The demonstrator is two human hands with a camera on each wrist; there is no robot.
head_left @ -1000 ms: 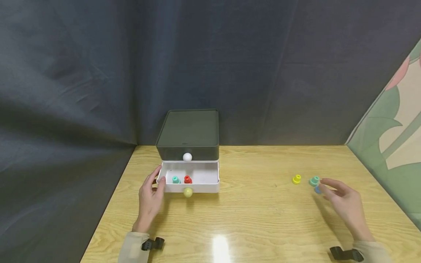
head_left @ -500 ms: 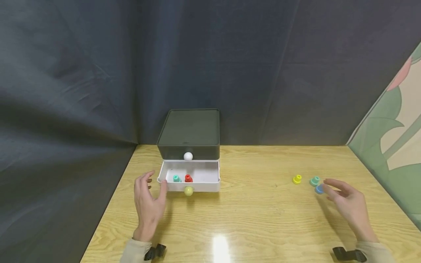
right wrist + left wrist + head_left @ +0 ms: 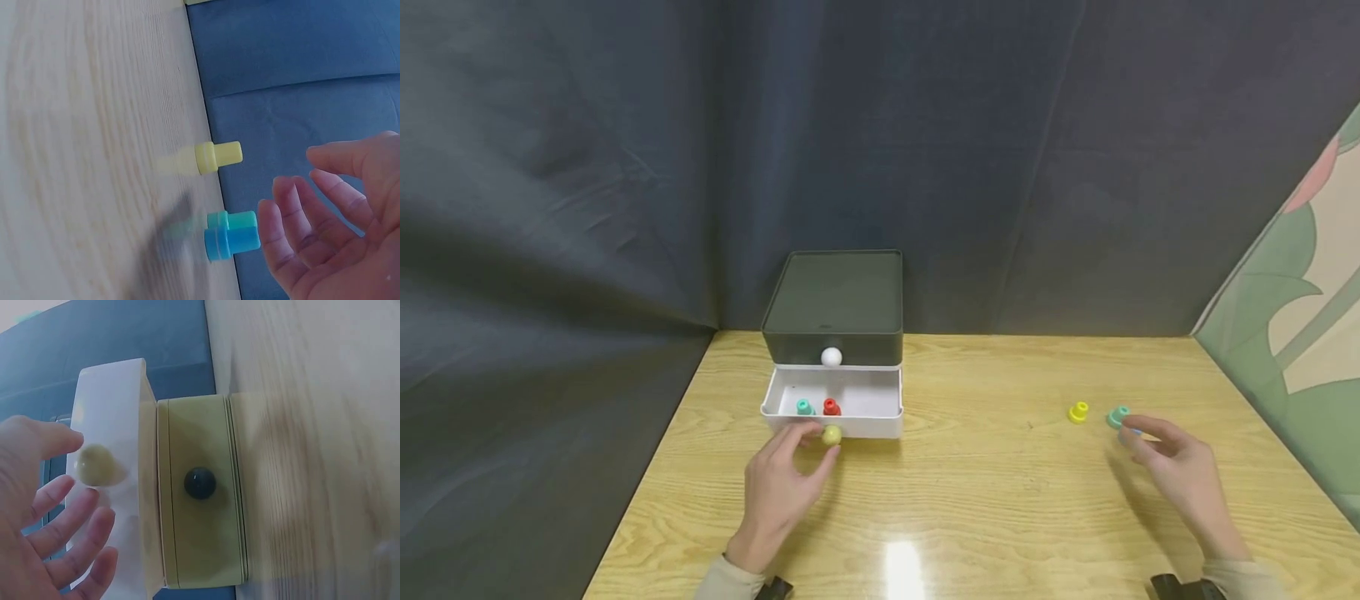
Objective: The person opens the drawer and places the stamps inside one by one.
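My left hand (image 3: 781, 487) is at the front of the pulled-out white drawer (image 3: 880, 427), its thumb and fingers spread to either side of the round yellow knob (image 3: 832, 435). In the left wrist view, the thumb tip lies right beside that knob. Inside the drawer are a teal peg (image 3: 805, 407) and a red peg (image 3: 831, 407). At the right, my right hand (image 3: 1180, 475) hovers with loosely bent fingers and nothing between them. Nearest to it are a blue peg (image 3: 232, 242), mostly hidden in the head view, and another teal peg (image 3: 1117, 416). A yellow peg (image 3: 1078, 412) stands left of these.
The dark drawer cabinet (image 3: 835, 292) has a white knob (image 3: 831, 357) on its upper front. Below the white drawer, a yellow-green drawer (image 3: 203, 550) with a black knob (image 3: 200, 483) is closed. Dark cloth (image 3: 925, 167) hangs behind the wooden table (image 3: 985, 500).
My left hand has let go of the drawer's left side and moved right to the yellow knob. My right hand has shifted slightly left, covering more of the blue peg.
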